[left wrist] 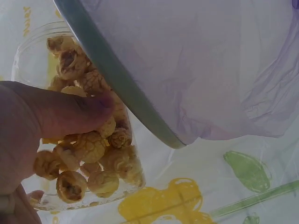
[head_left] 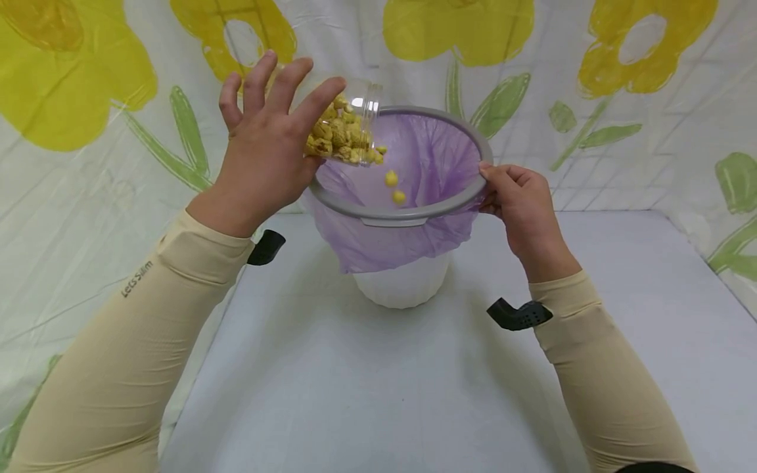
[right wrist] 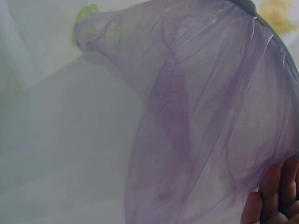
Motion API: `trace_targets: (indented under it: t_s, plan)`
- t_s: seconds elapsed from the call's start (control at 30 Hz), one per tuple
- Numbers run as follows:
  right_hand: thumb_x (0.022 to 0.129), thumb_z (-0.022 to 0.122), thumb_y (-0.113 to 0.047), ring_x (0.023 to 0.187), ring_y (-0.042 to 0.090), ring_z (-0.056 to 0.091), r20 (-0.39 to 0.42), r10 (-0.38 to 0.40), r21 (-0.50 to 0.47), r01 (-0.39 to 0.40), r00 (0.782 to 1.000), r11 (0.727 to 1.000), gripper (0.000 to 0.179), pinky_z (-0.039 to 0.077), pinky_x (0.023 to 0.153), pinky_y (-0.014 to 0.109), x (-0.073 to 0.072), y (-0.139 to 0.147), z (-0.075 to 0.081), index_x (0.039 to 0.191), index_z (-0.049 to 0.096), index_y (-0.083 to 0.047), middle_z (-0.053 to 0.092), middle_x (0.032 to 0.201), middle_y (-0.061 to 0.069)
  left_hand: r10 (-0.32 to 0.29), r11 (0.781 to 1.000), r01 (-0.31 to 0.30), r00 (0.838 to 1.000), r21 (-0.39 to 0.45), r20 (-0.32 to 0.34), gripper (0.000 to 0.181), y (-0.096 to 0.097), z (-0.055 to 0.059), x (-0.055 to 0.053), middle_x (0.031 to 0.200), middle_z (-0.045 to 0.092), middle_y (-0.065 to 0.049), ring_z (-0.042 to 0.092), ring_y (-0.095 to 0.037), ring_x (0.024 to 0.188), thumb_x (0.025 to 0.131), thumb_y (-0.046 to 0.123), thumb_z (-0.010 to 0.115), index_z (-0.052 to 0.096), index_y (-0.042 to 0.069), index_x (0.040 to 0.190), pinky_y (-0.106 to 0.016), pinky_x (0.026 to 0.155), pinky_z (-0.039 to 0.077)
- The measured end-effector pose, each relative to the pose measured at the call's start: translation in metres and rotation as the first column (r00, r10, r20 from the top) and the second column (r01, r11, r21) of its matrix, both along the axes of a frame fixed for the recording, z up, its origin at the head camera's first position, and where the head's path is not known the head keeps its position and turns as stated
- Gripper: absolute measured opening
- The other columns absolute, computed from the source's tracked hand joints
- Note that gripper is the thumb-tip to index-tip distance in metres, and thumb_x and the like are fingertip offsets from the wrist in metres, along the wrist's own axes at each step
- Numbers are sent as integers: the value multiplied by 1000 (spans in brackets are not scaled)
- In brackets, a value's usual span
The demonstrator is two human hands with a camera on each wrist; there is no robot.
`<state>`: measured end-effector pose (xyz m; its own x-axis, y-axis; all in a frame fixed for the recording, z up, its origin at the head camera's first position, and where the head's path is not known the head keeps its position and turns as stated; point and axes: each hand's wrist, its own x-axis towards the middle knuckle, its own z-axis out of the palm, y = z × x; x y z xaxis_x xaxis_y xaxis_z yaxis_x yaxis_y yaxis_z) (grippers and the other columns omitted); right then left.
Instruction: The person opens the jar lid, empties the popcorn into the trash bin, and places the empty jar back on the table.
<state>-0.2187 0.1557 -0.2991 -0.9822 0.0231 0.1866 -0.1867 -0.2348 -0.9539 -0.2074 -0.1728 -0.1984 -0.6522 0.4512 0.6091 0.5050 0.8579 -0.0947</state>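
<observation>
My left hand (head_left: 263, 148) grips a clear plastic jar (head_left: 371, 105) of yellow popcorn (head_left: 340, 135), tipped on its side with the mouth toward the right. Its thumb (left wrist: 74, 112) presses along the jar's wall in the left wrist view. Loose pieces of popcorn (head_left: 391, 178) are falling from the mouth into a white trash bin (head_left: 402, 289). A purple bag (head_left: 390, 243) lines the bin and hangs over the outside below its grey rim (head_left: 331, 202). On the bin's right side, my right hand (head_left: 523, 203) pinches the rim and the bag edge; its fingers (right wrist: 268, 186) show beneath the rim.
The bin stands on a table with a pale cloth (head_left: 390, 387). Behind it hangs a white curtain (head_left: 538, 39) printed with yellow flowers and green leaves. Black wrist mounts (head_left: 520, 314) stick out from both sleeves.
</observation>
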Motion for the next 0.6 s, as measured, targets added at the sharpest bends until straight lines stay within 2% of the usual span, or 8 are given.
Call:
trace_targets:
  t_s: [0.37,0.6]
  plan:
    - [100,73,-19,62,10,65,-5,-1,-15,1,1000,1000,21,57,67,24,0,0,0,82,75,-9,69,68,-1,8,1000,-8,1000,-7,4,85,-2,-1,0,162,35,-15,13,-41,158,81,-13,60,48,25,156,-64,119,1]
    - [100,73,-19,62,10,65,-3,-1,-14,1,1000,1000,21,57,67,24,0,-2,1,82,75,-9,69,68,0,12,1000,-12,1000,-2,0,85,-4,-2,-1,165,31,-15,11,-41,158,83,-6,69,45,26,158,-64,119,1]
